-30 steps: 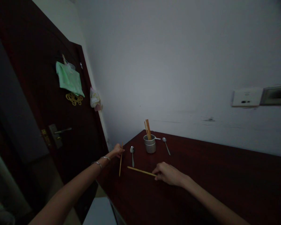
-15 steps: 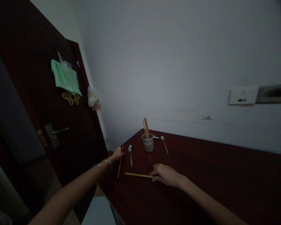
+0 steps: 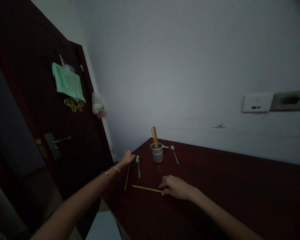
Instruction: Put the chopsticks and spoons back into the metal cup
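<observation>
Chopsticks [image 3: 147, 189] of slim, straight, yellowish wood, 2 of them, were at the person's hands over the dark red-brown wooden table [image 3: 215, 180], apart and pointing different ways. 1 chopstick [image 3: 127, 177] slanted out from beneath the bare left hand [image 3: 128, 156], whose fingers were bunched at its far end; whether they pinched it I could not tell. The other ran sideways to the bare right hand [image 3: 174, 187], thumb and forefinger at its right end, the rest curled, though whether they pressed on it was unclear. Each looked light, stiff and hard to break, perhaps smooth enough to roll, so a pinch near the middle would probably have balanced best, while an end grip could have let it tip. Around them I counted 1 upright cylindrical grey metal cup [image 3: 157, 155], 1 white handle [image 3: 165, 146] at its rim, 2 shiny metal spoons [image 3: 138, 167], the left spoon just beside the left hand and the right spoon [image 3: 175, 155] to the right of the cup, and, inside the cup, at least 2 tan sticks [image 3: 155, 137], overlapping too much for a sure count
</observation>
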A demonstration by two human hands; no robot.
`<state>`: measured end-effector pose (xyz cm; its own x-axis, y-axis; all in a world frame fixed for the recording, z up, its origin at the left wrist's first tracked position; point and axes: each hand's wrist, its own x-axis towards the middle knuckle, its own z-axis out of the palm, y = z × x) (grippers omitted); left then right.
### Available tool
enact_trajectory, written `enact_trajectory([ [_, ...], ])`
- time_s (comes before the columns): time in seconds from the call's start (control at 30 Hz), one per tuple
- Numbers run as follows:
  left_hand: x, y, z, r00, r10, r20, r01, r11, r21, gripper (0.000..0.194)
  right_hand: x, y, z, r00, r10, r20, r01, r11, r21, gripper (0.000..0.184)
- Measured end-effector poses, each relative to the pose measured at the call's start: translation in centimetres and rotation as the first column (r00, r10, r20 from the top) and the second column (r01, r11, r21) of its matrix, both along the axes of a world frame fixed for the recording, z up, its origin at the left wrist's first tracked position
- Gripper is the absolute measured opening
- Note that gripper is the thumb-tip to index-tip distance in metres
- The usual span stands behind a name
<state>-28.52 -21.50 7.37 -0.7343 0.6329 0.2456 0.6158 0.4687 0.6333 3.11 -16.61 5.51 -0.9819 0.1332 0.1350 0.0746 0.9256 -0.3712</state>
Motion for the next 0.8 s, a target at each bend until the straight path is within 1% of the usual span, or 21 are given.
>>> enact_trajectory([
  [0.07,1.2,1.8,1.7,1.0,-0.023,0.021,0.02,0.993,0.12,0.014,0.1,0.2,0.5,1.0,-0.013,-0.01,0.012,0.999,-0.037,0.03],
  [0.1,1.9,2.8,2.5,0.997,-0.066,0.041,0.059,0.985,0.16,0.019,0.2,0.4,0.8,0.999,-0.024,-0.021,0.023,0.998,-0.061,0.03],
  [0.13,2.6,3.8,3.3,0.994,-0.085,0.062,0.072,0.978,0.194,0.022,0.4,0.5,1.2,0.999,-0.039,-0.036,0.036,0.995,-0.089,0.03],
  [0.2,4.1,5.8,4.3,0.984,-0.143,0.11,0.109,0.958,0.266,0.03,0.7,1.0,2.0,0.994,-0.075,-0.078,0.062,0.987,-0.151,0.03],
  [0.27,5.5,7.7,4.9,0.963,-0.201,0.181,0.13,0.931,0.341,0.035,1.1,1.5,2.9,0.986,-0.105,-0.129,0.078,0.976,-0.202,0.031],
  [0.33,6.7,9.2,5.0,0.934,-0.256,0.249,0.142,0.905,0.4,0.036,1.5,1.9,3.8,0.977,-0.126,-0.174,0.08,0.965,-0.251,0.031],
  [0.4,7.6,10.3,4.8,0.903,-0.306,0.301,0.155,0.886,0.438,0.032,1.9,2.2,4.6,0.967,-0.149,-0.209,0.077,0.945,-0.316,0.03],
  [0.53,8.7,11.3,4.1,0.847,-0.396,0.355,0.201,0.857,0.474,0.016,2.3,2.7,5.7,0.953,-0.206,-0.222,0.079,0.876,-0.475,0.03],
  [0.6,8.9,11.4,3.9,0.837,-0.408,0.363,0.206,0.852,0.482,0.01,2.4,2.8,6.0,0.947,-0.225,-0.23,0.071,0.844,-0.532,0.031],
  [0.67,8.8,11.5,3.9,0.837,-0.394,0.379,0.185,0.856,0.482,0.007,2.4,3.0,6.0,0.94,-0.239,-0.243,0.06,0.818,-0.572,0.031],
  [0.8,8.6,11.4,4.1,0.828,-0.378,0.415,0.156,0.865,0.477,0.007,2.5,3.4,5.8,0.936,-0.243,-0.255,0.039,0.791,-0.611,0.03],
])
